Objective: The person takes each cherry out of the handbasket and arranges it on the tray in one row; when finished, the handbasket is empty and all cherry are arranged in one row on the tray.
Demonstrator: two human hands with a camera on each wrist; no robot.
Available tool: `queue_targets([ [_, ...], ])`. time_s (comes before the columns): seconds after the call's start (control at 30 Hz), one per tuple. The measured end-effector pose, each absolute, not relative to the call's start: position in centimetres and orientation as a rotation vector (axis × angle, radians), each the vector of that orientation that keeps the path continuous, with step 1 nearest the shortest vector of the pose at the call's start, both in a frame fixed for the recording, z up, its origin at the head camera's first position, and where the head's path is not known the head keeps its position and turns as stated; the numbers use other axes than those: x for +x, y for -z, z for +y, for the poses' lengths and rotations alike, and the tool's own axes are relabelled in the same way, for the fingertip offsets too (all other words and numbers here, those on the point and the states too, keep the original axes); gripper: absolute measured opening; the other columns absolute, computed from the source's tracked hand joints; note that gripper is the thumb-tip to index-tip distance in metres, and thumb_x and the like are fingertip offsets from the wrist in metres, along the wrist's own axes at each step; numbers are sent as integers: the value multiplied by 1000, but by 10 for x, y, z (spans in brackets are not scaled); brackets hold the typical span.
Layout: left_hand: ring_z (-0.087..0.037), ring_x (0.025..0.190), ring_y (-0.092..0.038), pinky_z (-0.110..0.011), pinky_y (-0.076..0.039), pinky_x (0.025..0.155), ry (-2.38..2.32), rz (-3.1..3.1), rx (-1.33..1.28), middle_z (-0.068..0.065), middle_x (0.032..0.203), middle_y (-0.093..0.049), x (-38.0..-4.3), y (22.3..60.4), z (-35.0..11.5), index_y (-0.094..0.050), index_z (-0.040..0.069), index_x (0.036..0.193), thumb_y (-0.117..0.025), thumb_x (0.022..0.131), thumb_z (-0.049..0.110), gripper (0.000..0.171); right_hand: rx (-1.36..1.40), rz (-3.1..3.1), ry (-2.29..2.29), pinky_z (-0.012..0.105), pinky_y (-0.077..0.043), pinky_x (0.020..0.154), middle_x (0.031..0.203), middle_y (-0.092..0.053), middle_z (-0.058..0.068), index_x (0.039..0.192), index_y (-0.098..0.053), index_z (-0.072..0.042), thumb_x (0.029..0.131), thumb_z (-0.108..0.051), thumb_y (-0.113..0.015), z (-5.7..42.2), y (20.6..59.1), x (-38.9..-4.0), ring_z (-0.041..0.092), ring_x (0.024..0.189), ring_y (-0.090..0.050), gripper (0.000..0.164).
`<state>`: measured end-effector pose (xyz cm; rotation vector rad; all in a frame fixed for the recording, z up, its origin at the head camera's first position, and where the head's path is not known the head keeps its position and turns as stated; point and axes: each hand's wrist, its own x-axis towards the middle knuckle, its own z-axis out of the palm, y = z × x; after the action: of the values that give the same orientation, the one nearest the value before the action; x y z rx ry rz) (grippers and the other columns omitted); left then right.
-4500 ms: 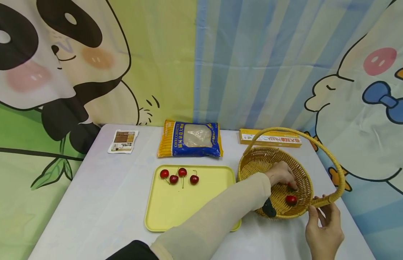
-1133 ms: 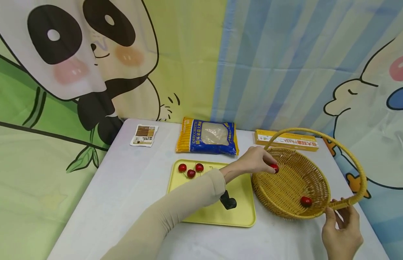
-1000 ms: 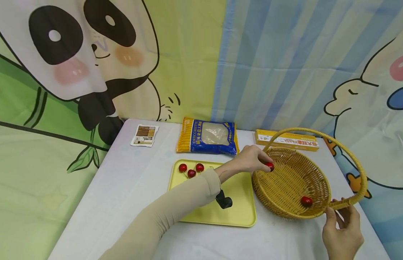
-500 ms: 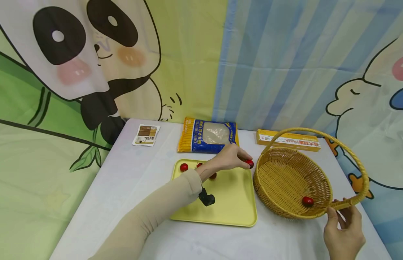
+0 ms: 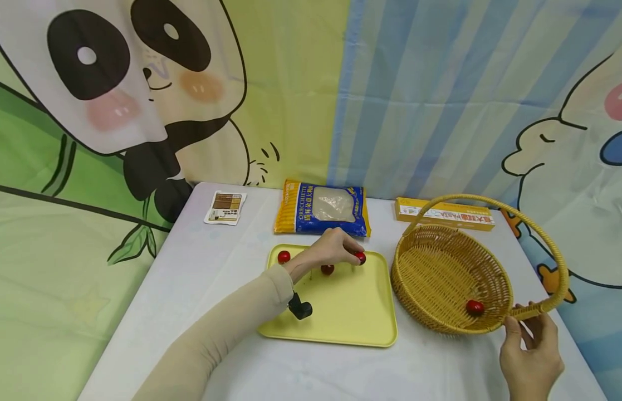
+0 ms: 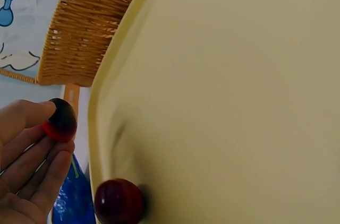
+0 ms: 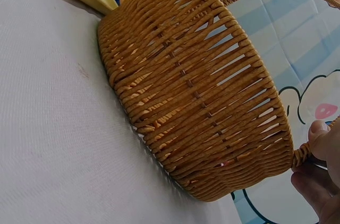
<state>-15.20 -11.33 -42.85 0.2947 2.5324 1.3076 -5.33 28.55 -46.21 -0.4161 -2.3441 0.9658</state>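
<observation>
Above the back right part of the yellow tray (image 5: 341, 312), my left hand (image 5: 331, 248) pinches a dark red cherry (image 5: 360, 258) between thumb and fingers; the left wrist view shows this cherry (image 6: 64, 120) raised over the tray's edge. Beneath the hand a cherry (image 5: 328, 269) lies on the tray, and a second cherry (image 5: 284, 257) is at the back left corner. My forearm hides part of the tray between them. On the right, my right hand (image 5: 531, 353) grips the handle base of the wicker basket (image 5: 431, 267). One cherry (image 5: 474, 308) lies inside the basket.
A blue and yellow pasta bag (image 5: 326, 209) lies behind the tray. Behind the basket is an orange pasta box (image 5: 446, 214). A small white sachet (image 5: 225, 208) rests at the back left. The basket's tall handle (image 5: 531, 223) arches over its right side.
My left hand has lifted a cherry from the basket and carried it left over the tray. My right hand has kept its grip on the basket.
</observation>
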Motion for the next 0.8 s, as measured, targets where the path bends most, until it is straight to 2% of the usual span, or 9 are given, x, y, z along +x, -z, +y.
queue_targets([
  [0.27,-5,98,-72,-26,-57,92,-1237,2532,307,4,108,-81,-149,433,-123,-82,13,118,-89,85,16,34,-399,-2332,-964,13,-46,107,144,-62,9,154,-48,-26,104,-8,-62,285,461,-53,-3,134,-56,54],
  [0.47,-5,91,-74,-26,-59,88,-1167,2524,320,1,106,-82,-149,435,-126,-82,10,116,-88,85,14,32,-398,-2330,-962,13,-46,107,143,-62,10,154,-49,-24,104,-8,-63,284,460,-54,-4,133,-56,54],
  [0.63,-4,93,-73,-24,-57,90,-1093,2545,357,2,106,-81,-148,437,-127,-83,11,114,-89,85,16,30,-409,-2331,-967,12,-46,107,144,-63,9,154,-48,-27,104,-9,-63,285,461,-54,-4,132,-56,54],
  [0.8,-5,89,-73,-23,-58,84,-1072,2542,371,0,106,-81,-146,433,-126,-82,9,115,-88,85,13,30,-420,-2338,-970,12,-46,107,144,-62,8,154,-48,-28,104,-9,-63,286,463,-54,-2,133,-56,55],
])
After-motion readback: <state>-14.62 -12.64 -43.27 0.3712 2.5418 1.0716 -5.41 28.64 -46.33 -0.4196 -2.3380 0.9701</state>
